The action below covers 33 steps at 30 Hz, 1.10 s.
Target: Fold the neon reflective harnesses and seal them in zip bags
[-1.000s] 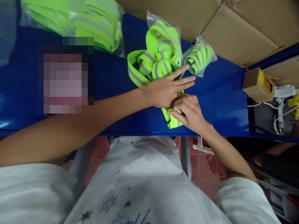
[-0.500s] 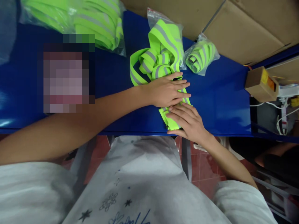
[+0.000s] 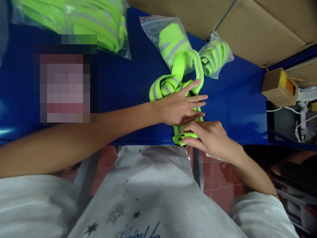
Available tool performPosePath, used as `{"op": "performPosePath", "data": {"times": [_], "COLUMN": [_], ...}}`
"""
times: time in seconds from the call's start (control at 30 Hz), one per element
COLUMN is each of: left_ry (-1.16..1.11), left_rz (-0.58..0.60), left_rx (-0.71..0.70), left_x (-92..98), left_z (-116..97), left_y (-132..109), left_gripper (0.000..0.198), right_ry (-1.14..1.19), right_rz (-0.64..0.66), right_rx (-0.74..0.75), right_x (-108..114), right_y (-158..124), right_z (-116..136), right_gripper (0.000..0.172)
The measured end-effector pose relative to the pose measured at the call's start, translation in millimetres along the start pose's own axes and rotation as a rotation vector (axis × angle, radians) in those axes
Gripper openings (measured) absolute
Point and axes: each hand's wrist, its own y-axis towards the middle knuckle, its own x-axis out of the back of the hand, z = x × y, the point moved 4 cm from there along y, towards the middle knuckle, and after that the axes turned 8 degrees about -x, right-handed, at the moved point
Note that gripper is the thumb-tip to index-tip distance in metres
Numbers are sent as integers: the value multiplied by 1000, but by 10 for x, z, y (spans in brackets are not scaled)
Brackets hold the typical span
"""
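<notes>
- Your left hand lies flat and unclenched on the strap, palm down; the fingers, close together half a second ago, are now fanned, the forefinger pointing up towards the tall loop
- Your right hand lay flat on the folded end before; now its fingers are curled and pinch that end at the near edge of the table, just below your left hand
- The strap sits mid-table under both hands; its loops, earlier sprawled wide to the left, are drawn in tighter, with one loop reaching up against the bag
- That bag shows more of its front than before; the small bag lies just to its right, touching the loop's edge
- The large bag at the far left and the small box at the right are well apart from your hands, as before
</notes>
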Motion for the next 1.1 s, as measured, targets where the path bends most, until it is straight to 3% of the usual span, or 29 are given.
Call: {"op": "performPosePath", "data": {"times": [0.07,0.13,0.27,0.37,0.5,0.57,0.8,1.1], "left_ry": [29,8,-40,-59,-149,-191,-145,-48], "left_rz": [10,5,25,31,-34,-50,-44,61], "left_rx": [-8,13,42,19,15,35,28,-14], "left_x": [-2,-14,-55,-57,-32,-30,-36,-24], "left_z": [13,46,116,150,190,208,182,84], "left_y": [-5,-9,-12,-16,-31,-38,-41,10], "left_gripper": [44,42,40,37,41,40,42,44], "right_ry": [11,-19,-88,-84,-150,-208,-246,-48], "right_rz": [43,7,-278,-371,-307,-287,-247,-148], "right_rx": [-20,23,97,90,115,105,134,189], "right_x": [-8,-44,-149,-252,-373,-408,-386,-81], "right_y": [55,107,121,53,-54,-98,-174,0], "right_z": [-24,-34,-73,-112,-78,-47,69,110], "right_gripper": [45,41,25,29,66,75,60,46]}}
